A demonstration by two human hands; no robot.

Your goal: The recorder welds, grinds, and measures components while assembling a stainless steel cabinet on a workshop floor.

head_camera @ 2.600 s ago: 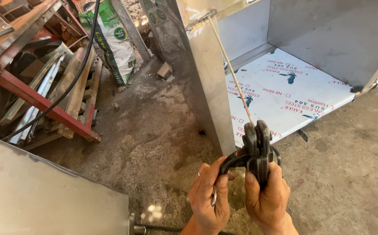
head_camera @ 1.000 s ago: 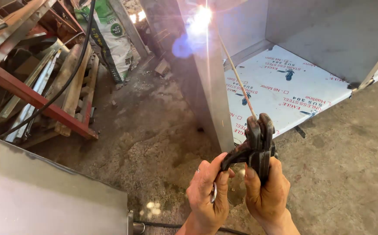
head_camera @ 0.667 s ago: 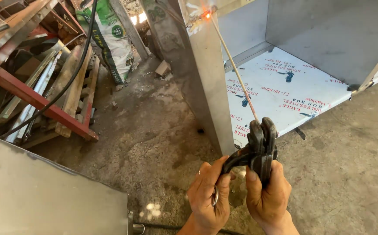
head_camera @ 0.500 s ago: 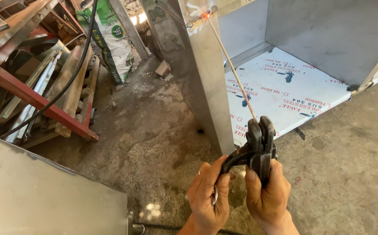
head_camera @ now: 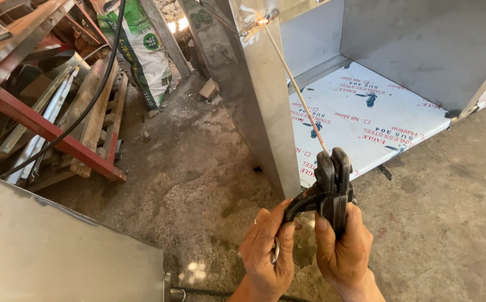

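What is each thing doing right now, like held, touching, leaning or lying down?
Black clamp: gripped by both hands, rod pinched in it.
Left hand: closed on the lever.
Right hand: wrapped round the handle.
Rod: tilted, tip glowing at the metal box corner.
Sack: standing, leaning.

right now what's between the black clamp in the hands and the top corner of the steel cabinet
In the head view, a thin welding rod spans that stretch, running from the black electrode holder, gripped by both hands, up to the steel cabinet corner, where its tip glows.

Rough, stained concrete floor (head_camera: 187, 179) in daylight; a red metal rack (head_camera: 47, 128) of scrap and a green-and-white sack (head_camera: 139, 53) stand left.
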